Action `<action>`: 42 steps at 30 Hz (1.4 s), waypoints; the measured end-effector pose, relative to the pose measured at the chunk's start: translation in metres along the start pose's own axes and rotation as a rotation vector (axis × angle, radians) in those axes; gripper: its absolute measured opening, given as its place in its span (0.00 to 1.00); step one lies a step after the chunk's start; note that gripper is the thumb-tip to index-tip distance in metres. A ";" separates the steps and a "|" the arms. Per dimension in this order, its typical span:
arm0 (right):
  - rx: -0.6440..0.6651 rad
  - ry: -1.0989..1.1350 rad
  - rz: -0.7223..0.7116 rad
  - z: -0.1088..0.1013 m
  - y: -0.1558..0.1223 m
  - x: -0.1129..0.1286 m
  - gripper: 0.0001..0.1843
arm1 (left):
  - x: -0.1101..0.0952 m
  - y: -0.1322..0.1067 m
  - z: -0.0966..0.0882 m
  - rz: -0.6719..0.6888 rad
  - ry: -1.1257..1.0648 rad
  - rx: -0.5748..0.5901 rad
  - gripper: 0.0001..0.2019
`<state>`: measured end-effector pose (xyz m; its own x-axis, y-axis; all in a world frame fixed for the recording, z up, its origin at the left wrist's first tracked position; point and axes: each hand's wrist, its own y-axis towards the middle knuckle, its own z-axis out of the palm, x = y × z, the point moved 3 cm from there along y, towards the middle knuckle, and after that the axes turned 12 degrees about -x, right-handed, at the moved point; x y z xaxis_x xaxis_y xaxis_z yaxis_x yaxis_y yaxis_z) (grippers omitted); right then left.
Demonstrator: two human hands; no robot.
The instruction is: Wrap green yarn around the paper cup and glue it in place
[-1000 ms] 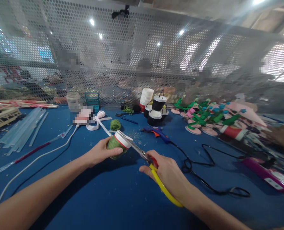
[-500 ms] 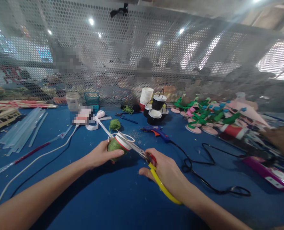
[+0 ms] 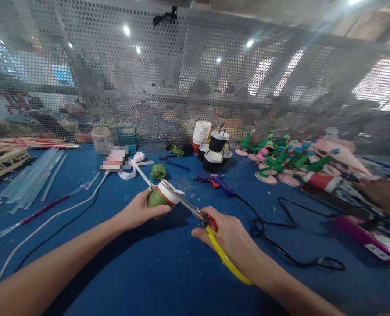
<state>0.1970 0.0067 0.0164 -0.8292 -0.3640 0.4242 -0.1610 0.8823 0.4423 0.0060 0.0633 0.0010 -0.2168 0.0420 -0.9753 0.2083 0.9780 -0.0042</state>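
My left hand (image 3: 145,207) is wrapped round a paper cup (image 3: 169,193), white and red at its rim, with green yarn wound about its body. The cup is tilted, its mouth toward the right. In my right hand (image 3: 229,230) are scissors (image 3: 227,259) with yellow and red handles. Their metal blades lie across the cup's mouth at the rim; whether they are fully closed I cannot tell. A thin white strip sticks out at the rim beside the blades. Behind the cup sits a ball of green yarn (image 3: 158,171).
A blue glue gun (image 3: 217,182) with a black cord lies right of centre. White ribbon (image 3: 142,173) is at left. Black buckets (image 3: 212,161) and stacked paper cups (image 3: 202,132) stand at the back. Green craft flowers (image 3: 275,162), a purple power strip (image 3: 367,237) and another person's hand (image 3: 381,193) are at right.
The white loop of rim strip that stood out over the cup's mouth has dropped and looks much smaller. The scissor blades lie closer along the rim. Both hands have barely moved.
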 end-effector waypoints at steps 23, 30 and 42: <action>0.339 -0.360 0.298 -0.013 0.013 -0.039 0.18 | -0.002 -0.004 -0.008 -0.099 -0.590 0.477 0.30; 0.416 -0.552 0.194 -0.017 0.010 -0.034 0.15 | -0.001 -0.006 -0.006 -0.152 -0.717 0.572 0.26; -0.062 0.314 -0.181 -0.028 0.044 0.037 0.13 | 0.005 -0.010 0.002 -0.214 -0.699 0.600 0.23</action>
<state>0.1742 0.0235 0.0739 -0.5840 -0.5949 0.5522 -0.2491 0.7789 0.5756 0.0053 0.0534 -0.0040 0.2728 -0.4479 -0.8515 0.7286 0.6741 -0.1212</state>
